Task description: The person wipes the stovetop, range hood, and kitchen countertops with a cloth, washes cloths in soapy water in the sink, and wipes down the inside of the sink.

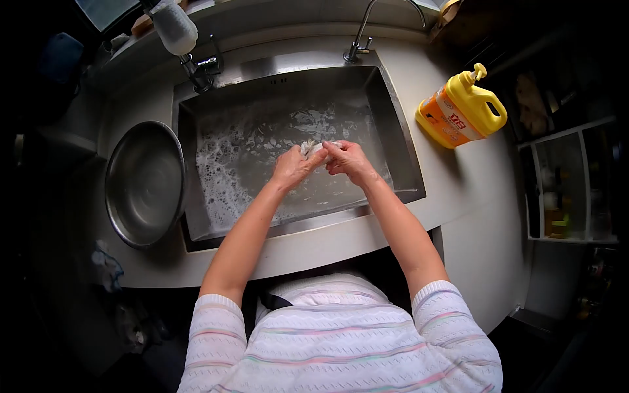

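Note:
Both my hands meet over the middle of the sink (409, 157), which holds cloudy water with foam along its left side. Between them is a small, crumpled white cloth (314, 150), mostly covered by my fingers, so its full shape is hidden. My left hand (292, 168) grips its left part with closed fingers. On the other side, my right hand (351, 161) pinches it with thumb and fingers. The two hands nearly touch, just above the soapy water.
A round metal basin (145, 190) leans at the sink's left edge. Behind the sink stand a covered faucet (198, 71) and a thin curved tap (357, 49). A yellow pump jug (460, 108) is on the counter (468, 177) to the right.

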